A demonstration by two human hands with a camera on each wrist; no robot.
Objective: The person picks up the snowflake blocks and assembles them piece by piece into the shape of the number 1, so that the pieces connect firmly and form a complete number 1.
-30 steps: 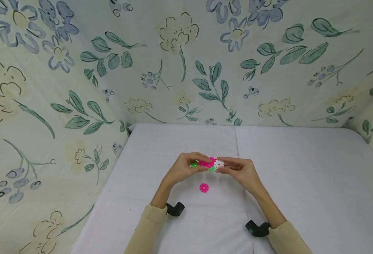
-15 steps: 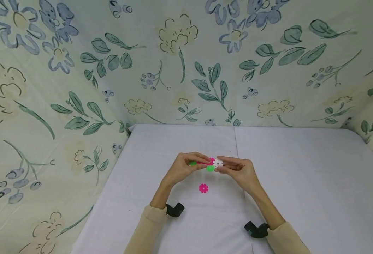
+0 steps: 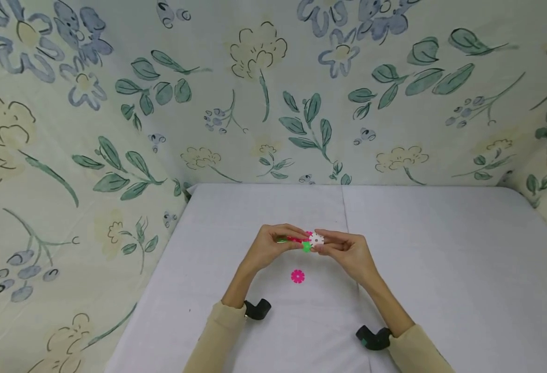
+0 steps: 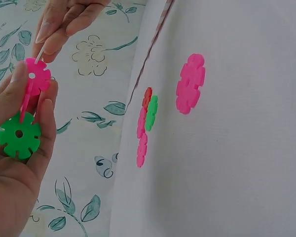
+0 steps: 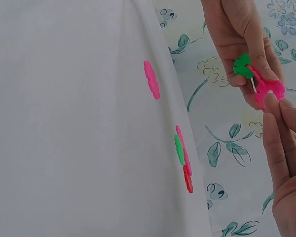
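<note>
My left hand (image 3: 266,248) holds a joined set of small notched plastic discs. In the left wrist view, a green disc (image 4: 18,136) lies over the fingers and a pink disc (image 4: 38,76) is pinched above it, with another pink piece nearly edge-on between them. My right hand (image 3: 351,254) pinches a white disc (image 3: 317,239) by its edge. In the left wrist view, that white disc meets the pink one edge-on; whether its slot is engaged I cannot tell. A loose pink disc (image 3: 298,276) lies on the cloth below the hands.
Both wrist views show more discs on the white cloth (image 3: 441,269): a red one (image 4: 147,97), a green one (image 4: 151,113) and pink ones (image 4: 141,148), close together. A floral curtain (image 3: 255,103) stands behind the table. Each wrist carries a black camera (image 3: 258,309).
The white disc and right hand have shifted slightly left, closer to the left hand. The held pink piece now shows narrower in the head view. The loose pink disc stays on the cloth.
</note>
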